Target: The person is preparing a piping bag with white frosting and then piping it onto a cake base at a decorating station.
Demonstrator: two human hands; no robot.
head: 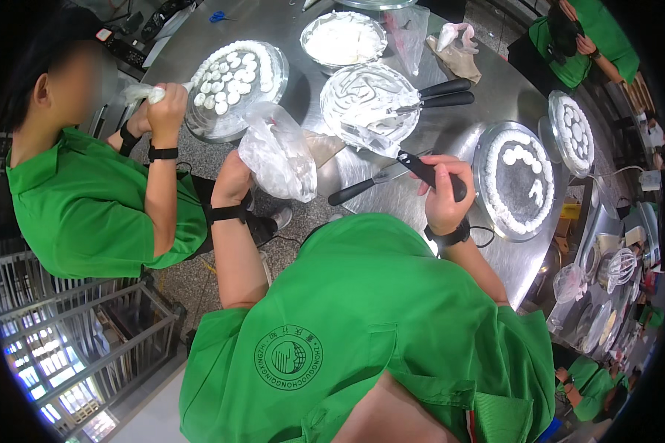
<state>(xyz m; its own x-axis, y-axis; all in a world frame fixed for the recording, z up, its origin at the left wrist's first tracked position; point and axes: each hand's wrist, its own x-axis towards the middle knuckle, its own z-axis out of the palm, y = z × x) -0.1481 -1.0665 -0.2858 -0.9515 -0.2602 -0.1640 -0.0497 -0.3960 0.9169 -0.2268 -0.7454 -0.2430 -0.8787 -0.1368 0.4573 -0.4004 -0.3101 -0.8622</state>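
Note:
My left hand [234,180] holds a clear plastic piping bag [280,158], crumpled and smeared with white inside. In my right hand [446,191] is the black handle of a palette knife [371,141], its blade coated in white cream over the near rim of a bowl of cream [366,91]. Two more black-handled spatulas [446,94] rest on that bowl's right side. Another black-handled spatula [352,192] lies on the steel table in front of me. To my right stands a round turntable [485,194] with a piped cream border and several piped blobs.
A co-worker at left pipes cream on a second turntable [233,130]. Behind my bowl are another cream bowl [343,39], a piping bag [410,33] and a brown cloth [460,61]. Blue scissors [219,16] lie on the steel table [172,61]. A further decorated turntable [571,133] stands far right.

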